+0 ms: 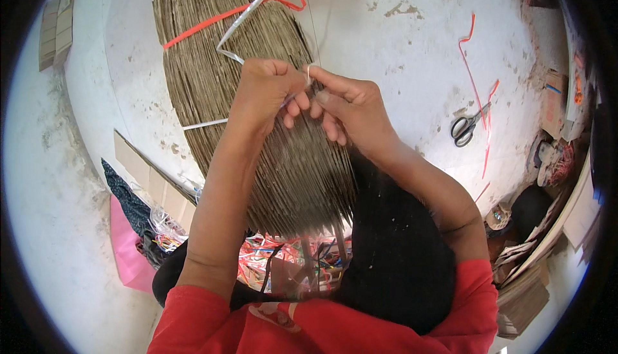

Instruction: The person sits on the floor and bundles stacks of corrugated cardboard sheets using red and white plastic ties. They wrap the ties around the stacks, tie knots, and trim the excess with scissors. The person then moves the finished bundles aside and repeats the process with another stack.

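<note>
Pink sheet [123,254] lies beside my left leg. Before me sits the cardboard stack [290,167], red ribbon [206,29] across it. Above it my 2 hands, left hand [277,90] then right hand [344,103], pinch white strap [254,4] together. Scissors [475,118] lie farther right, on the floor [412,64].

A long cardboard bundle [295,167] is lying lengthwise, its tightly packed grey-brown sheets standing on edge and showing dense, slightly wavy lines. A shiny white plastic ribbon [250,10] is crossing the bundle's left side, narrowing into a tight strip, while a loose length is curling above the far part.
</note>
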The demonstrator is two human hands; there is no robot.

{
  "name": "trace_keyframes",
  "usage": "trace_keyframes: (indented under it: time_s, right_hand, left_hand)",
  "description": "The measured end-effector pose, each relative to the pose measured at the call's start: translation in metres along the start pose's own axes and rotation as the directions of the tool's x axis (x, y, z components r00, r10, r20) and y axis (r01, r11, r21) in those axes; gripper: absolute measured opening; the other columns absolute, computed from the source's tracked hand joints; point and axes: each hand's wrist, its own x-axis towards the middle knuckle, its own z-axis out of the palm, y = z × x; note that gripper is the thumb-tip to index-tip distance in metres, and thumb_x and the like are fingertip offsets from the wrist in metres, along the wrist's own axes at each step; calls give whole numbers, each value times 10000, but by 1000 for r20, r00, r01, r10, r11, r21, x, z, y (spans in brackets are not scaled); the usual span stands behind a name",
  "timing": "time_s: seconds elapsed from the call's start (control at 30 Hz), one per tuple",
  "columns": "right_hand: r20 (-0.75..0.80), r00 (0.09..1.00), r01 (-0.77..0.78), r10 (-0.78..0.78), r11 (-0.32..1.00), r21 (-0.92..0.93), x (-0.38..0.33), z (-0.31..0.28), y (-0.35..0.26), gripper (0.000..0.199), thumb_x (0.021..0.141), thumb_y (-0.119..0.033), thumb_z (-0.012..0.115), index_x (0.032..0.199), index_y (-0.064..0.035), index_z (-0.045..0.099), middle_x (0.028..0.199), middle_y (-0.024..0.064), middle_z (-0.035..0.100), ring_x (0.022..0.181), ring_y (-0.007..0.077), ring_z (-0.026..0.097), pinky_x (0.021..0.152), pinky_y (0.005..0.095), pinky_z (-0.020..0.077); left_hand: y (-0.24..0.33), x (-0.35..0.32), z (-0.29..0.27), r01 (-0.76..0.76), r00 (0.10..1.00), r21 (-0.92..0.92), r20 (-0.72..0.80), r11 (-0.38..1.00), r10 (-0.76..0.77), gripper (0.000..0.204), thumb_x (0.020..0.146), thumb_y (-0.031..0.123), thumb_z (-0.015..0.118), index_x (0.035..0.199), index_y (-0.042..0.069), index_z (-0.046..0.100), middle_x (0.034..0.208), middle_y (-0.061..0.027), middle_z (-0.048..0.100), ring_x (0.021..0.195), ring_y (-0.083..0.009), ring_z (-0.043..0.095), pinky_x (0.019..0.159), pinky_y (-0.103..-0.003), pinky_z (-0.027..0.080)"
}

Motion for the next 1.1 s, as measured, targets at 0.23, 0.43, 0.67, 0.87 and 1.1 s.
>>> trace_keyframes:
  time_s: [0.23,0.43,0.67,0.87,1.1]
  right_hand:
    - [148,925,361,-351,681,-637,15,-16,-6,117,836,-101,561,783,-1,592,644,106,578,505,215,544,470,312,426]
    - [184,886,383,-425,449,-807,28,-43,6,135,831,-126,585,755,-15,572,593,81,517,550,174,490,502,310,402]
    - [65,990,135,-129,986,-101,32,-44,11,205,889,-155,568,769,11,579,754,58,577,508,70,494,417,171,385]
    - [319,943,27,-97,976,217,37,-27,-9,277,920,-202,535,715,-17,528,681,58,538,475,39,449,395,136,336]
    - [287,955,218,-74,830,-513,58,-51,-9,291,900,-251,558,659,-94,517,550,-45,432,442,19,315,386,176,236]
  left_hand:
    - [-8,-6,-3,-32,991,10,134,999,31,101,816,13,584,736,-43,608,581,-77,603,424,-112,542,362,-229,431]
    - [-26,-19,-41,-533,574,845,337,28,746,91,818,74,596,736,42,620,630,-67,586,593,-216,578,538,-319,461]
    - [-27,-26,-40,-617,783,156,216,771,583,291,889,223,556,694,8,566,840,-141,661,878,-239,623,666,-309,484]
    - [-27,-10,-23,-339,885,-344,201,876,421,363,953,275,476,678,38,477,612,-56,507,643,-144,546,556,-250,438]
    - [-30,-22,-56,-508,861,258,167,822,480,369,965,251,457,658,49,424,567,-14,399,521,-98,413,441,-236,305]
